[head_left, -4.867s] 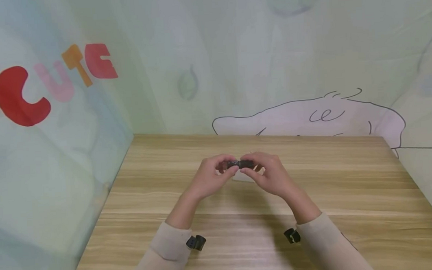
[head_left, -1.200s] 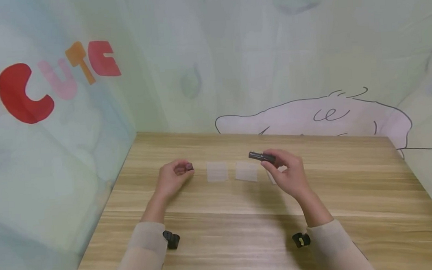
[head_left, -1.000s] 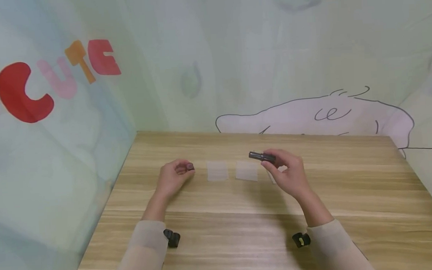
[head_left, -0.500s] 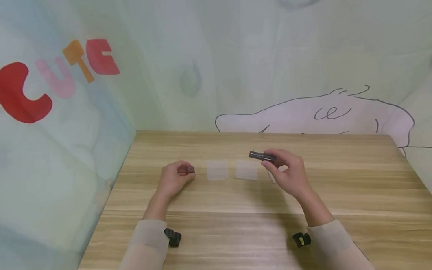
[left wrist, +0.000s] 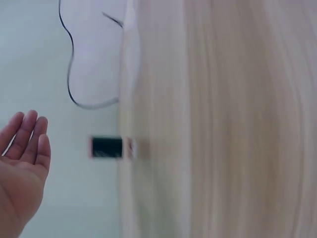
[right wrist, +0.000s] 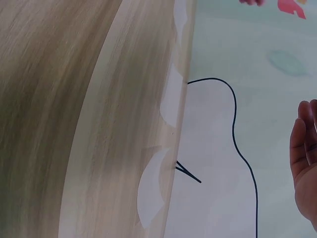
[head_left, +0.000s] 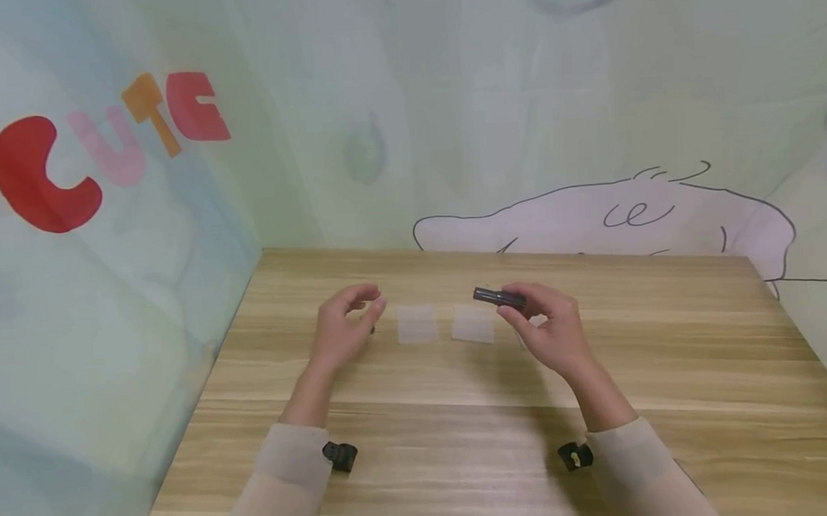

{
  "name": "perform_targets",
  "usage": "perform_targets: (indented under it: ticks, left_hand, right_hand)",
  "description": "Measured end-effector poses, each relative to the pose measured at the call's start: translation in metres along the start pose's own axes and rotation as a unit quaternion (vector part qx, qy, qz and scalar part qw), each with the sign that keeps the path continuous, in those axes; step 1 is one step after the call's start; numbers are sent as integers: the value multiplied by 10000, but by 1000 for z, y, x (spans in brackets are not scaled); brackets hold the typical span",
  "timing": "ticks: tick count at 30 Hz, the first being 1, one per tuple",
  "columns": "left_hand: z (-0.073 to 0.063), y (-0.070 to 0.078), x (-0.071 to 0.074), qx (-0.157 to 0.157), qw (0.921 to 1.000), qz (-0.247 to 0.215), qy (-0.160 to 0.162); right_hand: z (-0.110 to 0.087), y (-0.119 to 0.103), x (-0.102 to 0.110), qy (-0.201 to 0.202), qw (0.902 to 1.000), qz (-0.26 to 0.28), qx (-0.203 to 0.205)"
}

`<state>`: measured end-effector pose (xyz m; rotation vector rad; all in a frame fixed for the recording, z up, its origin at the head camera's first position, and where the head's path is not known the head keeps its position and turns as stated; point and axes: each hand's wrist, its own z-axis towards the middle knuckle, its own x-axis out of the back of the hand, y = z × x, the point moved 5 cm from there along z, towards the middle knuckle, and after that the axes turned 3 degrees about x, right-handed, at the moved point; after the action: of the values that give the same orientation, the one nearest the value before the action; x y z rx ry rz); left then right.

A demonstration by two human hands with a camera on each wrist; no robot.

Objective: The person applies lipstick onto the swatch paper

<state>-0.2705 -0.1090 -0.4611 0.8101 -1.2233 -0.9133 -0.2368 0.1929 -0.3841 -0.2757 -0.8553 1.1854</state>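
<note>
My left hand (head_left: pixel 350 327) is held above the table with fingers loosely bent and nothing between them. Partly hidden behind it in the head view, a small dark cylinder (head_left: pixel 373 329) shows just at the hand's edge. In the left wrist view this short dark cylinder (left wrist: pixel 107 147), pinkish at both ends, stands upright on the table, apart from the fingers. My right hand (head_left: pixel 550 321) pinches a slim black tube (head_left: pixel 489 295) between thumb and fingers, its free end pointing left. The tube is held above the pale squares and lies outside the right wrist view.
Two pale translucent squares, a left one (head_left: pixel 417 324) and a middle one (head_left: pixel 473 325), lie between the hands on the wooden table (head_left: pixel 437 444). A third square (head_left: pixel 521 338) is mostly hidden by the right hand. Printed curtain walls (head_left: pixel 351 136) stand behind and left.
Both hands earlier held one black tube together, then parted. My left hand has since let go of the small dark cylinder and risen slightly rightward. The right hand keeps its tube nearly still.
</note>
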Motion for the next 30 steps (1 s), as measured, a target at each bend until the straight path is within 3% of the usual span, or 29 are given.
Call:
perform_targets:
  ticks: [11, 14, 22, 30]
  left_hand:
    - [-5, 46, -41, -457, 9973, -241, -513]
    - [-8, 52, -51, -481, 9967, -295, -584]
    - [-13, 62, -76, -493, 9898, -948, -937]
    - [-16, 68, -85, -461, 9812, -1517, -1099]
  right_hand:
    - [3, -3, -4, 4, 9999, 164, 25]
    - [3, -4, -6, -5, 9998, 218, -5]
    - [2, -10, -13, -13, 9989, 450, -119]
    - [0, -16, -24, -83, 9935, 1108, -260]
